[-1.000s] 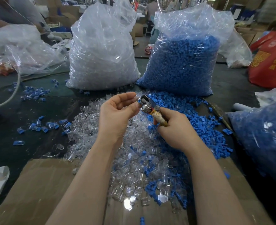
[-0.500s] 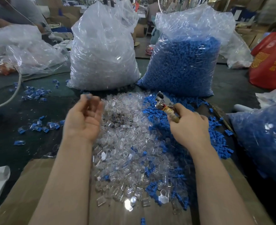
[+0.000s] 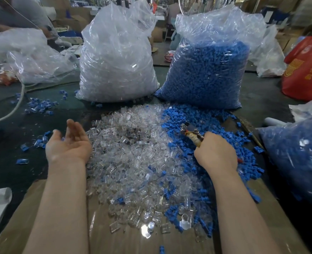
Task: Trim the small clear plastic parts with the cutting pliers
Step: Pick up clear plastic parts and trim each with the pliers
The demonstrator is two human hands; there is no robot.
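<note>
Over clear parts (image 3: 133,153), left hand (image 3: 69,143) now emptied, spread

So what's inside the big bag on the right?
The bag is full of small blue plastic pieces, seen through its clear wall. Only the outer ones show; the ones deep in the middle are hidden.

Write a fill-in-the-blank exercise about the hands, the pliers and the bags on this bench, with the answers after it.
1. The cutting pliers with tape-wrapped handles are held in the person's ____ hand.
2. The left hand is open, palm up, and holds ____.
3. Behind the loose pile of small clear plastic parts stand two tall plastic bags: the bag of clear parts and, to its right, the bag of ____ parts.

Missing words: right; nothing; blue
</note>
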